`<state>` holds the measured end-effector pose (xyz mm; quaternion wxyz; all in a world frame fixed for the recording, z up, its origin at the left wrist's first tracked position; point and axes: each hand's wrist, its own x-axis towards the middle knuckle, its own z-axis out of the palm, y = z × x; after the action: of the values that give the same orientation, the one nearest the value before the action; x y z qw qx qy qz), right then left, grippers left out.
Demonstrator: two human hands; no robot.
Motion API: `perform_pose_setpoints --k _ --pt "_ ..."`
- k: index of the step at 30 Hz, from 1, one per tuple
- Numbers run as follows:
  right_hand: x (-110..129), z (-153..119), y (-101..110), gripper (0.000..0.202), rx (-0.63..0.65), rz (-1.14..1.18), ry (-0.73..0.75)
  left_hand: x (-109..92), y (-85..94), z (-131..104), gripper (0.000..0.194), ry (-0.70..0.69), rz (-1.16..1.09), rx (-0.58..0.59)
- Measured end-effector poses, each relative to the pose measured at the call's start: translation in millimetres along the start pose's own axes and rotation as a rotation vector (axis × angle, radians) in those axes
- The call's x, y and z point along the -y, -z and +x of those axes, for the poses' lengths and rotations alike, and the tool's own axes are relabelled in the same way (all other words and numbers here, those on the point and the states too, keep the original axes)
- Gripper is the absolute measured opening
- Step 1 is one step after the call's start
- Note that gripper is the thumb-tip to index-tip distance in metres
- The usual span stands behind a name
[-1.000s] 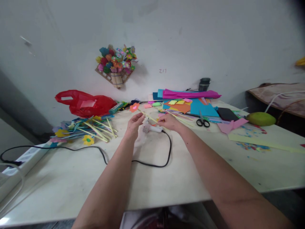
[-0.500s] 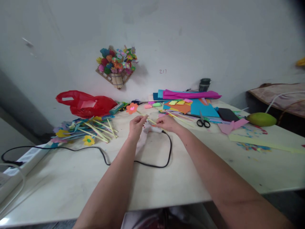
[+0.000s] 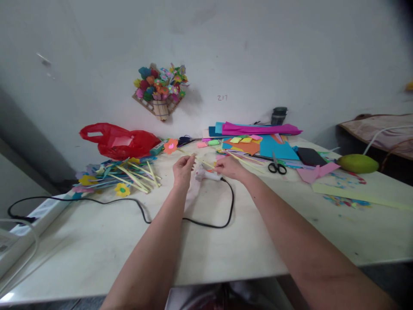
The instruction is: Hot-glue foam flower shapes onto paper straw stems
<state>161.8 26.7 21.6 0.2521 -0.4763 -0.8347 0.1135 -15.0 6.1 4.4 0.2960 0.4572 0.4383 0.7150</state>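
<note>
An orange paper flower [image 3: 170, 147] with a pink centre stands out beyond my left hand [image 3: 183, 171], whose fingers are pinched on its thin pale stem. My right hand [image 3: 229, 168] has its fingertips closed on a narrow pale yellow paper strip [image 3: 208, 164]. The strip's free end points left towards my left hand, with a small gap between them. Beneath and between both hands lies a white glue gun [image 3: 211, 175] on the table, its nozzle end partly hidden. A black cord [image 3: 231, 202] loops from its handle towards me.
Paper flowers and strips [image 3: 134, 176] are heaped at left before a red plastic bag [image 3: 121, 142]. Black-handled scissors [image 3: 276, 168], coloured paper sheets [image 3: 277, 147], a phone [image 3: 310, 156] and a green mango-like fruit [image 3: 358, 163] lie right. A power strip [image 3: 48, 213] borders the left edge.
My left hand has drawn slightly left with the orange flower, widening the gap to my right hand. My right hand keeps its pinch on the strip. The view has shifted slightly.
</note>
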Motion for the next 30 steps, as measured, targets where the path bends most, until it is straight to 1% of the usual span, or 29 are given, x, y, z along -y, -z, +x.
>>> perform_pose_setpoints --k 4,9,11,15,19,23,30 --pt "7 1 -7 0.017 0.011 0.058 0.028 2 -1.4 -3 0.032 0.037 -0.001 0.059" --pt "12 4 -16 0.017 -0.021 0.105 0.02 8 -5.1 -10 0.033 0.11 0.037 0.209" --pt "12 5 -19 0.018 -0.037 0.123 0.02 11 -5.4 -11 0.034 0.135 0.05 0.242" --pt "12 5 -21 0.019 -0.02 0.152 0.001 13 -3.1 -9 0.034 0.121 0.06 0.225" --pt "13 4 -19 0.017 0.019 0.178 -0.034 10 -0.7 -6 0.034 0.124 0.043 0.15" --pt "16 4 -19 0.018 0.031 0.208 -0.058 6 -2.4 -6 0.033 0.121 0.023 0.084" --pt "28 2 -21 0.028 0.011 0.298 -0.116 4 -11.0 -12 0.032 0.15 -0.028 0.16"
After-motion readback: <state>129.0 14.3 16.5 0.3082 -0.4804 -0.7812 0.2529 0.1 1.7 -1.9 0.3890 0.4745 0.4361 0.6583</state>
